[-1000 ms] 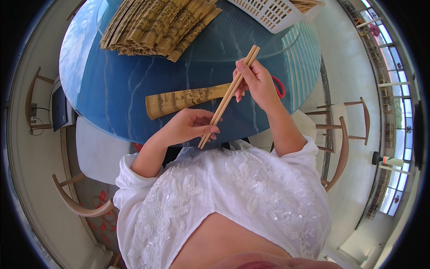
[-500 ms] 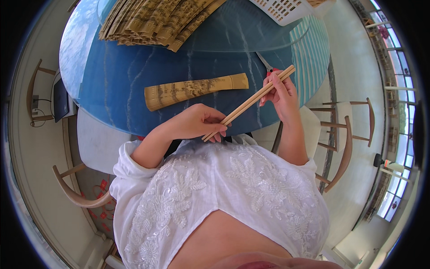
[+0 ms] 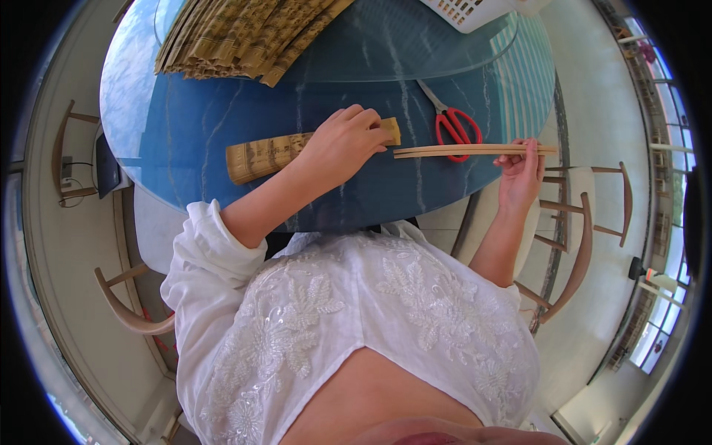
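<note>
My right hand (image 3: 521, 178) grips a pair of pale wooden chopsticks (image 3: 467, 150) near one end, at the table's right edge. The chopsticks lie level and point left. Beneath them, partly covered, are scissors (image 3: 458, 127) with red handles. A tan printed paper chopstick sleeve (image 3: 261, 157) lies flat on the table. Over its right part is my left hand (image 3: 343, 148), fingers curled and closed at the sleeve's right end (image 3: 394, 132). The tips of the chopsticks stop just short of my left fingertips. My left hand and wrist hide the middle of the sleeve.
A thick fan of similar tan sleeves (image 3: 237, 33) rests on the raised glass turntable (image 3: 371, 63) at the far left. A white slotted basket (image 3: 471, 13) stands at the far right. Wooden chairs (image 3: 582, 252) surround the round blue marbled table (image 3: 200, 178).
My left hand has let go of the chopsticks and moved forward onto the sleeve. My right hand has swung right and lower, turning the chopsticks level and uncovering more of the scissors.
</note>
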Action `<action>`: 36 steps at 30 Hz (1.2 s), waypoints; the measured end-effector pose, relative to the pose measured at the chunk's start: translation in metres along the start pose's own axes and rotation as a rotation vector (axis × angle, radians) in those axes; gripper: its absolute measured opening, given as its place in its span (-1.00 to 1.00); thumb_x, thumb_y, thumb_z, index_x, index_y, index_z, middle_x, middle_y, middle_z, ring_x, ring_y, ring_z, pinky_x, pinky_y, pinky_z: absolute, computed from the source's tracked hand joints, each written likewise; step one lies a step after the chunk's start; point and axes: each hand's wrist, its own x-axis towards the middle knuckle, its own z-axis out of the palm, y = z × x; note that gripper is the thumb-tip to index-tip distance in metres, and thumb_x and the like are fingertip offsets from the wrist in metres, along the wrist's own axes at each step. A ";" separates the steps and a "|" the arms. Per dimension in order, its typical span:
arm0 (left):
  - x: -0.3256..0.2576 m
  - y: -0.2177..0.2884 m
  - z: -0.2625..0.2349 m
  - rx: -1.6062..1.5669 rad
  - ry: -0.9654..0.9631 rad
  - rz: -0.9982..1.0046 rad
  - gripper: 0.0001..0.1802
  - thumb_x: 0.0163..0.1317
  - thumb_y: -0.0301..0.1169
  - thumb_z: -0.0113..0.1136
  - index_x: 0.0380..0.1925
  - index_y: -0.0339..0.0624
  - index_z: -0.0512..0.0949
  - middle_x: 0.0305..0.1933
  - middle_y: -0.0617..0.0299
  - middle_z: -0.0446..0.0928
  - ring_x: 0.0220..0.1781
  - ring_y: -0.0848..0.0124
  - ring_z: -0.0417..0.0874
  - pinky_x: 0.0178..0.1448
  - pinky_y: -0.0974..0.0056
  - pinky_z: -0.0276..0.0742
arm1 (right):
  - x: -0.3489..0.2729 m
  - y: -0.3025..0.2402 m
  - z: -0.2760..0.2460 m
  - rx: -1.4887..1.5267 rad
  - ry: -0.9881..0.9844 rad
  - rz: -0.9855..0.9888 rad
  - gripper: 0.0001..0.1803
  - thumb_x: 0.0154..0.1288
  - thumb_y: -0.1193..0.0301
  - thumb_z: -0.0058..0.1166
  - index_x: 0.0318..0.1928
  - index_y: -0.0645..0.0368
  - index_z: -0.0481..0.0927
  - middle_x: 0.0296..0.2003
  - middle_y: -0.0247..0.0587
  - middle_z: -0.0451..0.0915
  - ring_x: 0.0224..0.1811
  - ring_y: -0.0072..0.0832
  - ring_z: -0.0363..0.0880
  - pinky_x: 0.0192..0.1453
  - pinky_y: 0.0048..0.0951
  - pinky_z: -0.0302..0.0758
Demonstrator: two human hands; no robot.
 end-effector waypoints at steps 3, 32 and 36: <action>0.013 -0.006 0.007 -0.018 -0.027 -0.007 -0.77 0.21 -0.38 0.31 -0.13 -0.14 0.68 -0.16 0.18 0.52 -0.06 0.20 0.55 0.09 0.16 0.52 | 0.004 0.009 -0.007 0.013 0.035 0.000 -0.77 0.56 0.26 -0.03 -0.08 0.18 0.47 -0.31 -0.20 0.56 -0.46 -0.46 0.60 -0.39 -0.34 0.67; 0.025 -0.018 0.010 -0.292 -0.131 -0.068 -0.89 0.24 -0.45 0.29 -0.30 -0.22 0.56 -0.19 0.17 0.45 -0.07 0.20 0.49 0.07 0.18 0.47 | 0.019 0.024 -0.006 0.022 -0.001 -0.023 -0.78 0.60 0.28 -0.12 -0.11 0.18 0.42 -0.28 -0.16 0.53 -0.46 -0.44 0.59 -0.40 -0.31 0.67; 0.024 -0.021 0.012 -0.306 -0.118 -0.080 -0.89 0.24 -0.47 0.29 -0.31 -0.23 0.55 -0.20 0.17 0.45 -0.08 0.20 0.49 0.04 0.18 0.47 | 0.018 0.022 -0.003 0.008 -0.026 -0.038 -0.78 0.61 0.28 -0.13 -0.10 0.19 0.42 -0.29 -0.14 0.53 -0.46 -0.43 0.59 -0.40 -0.29 0.66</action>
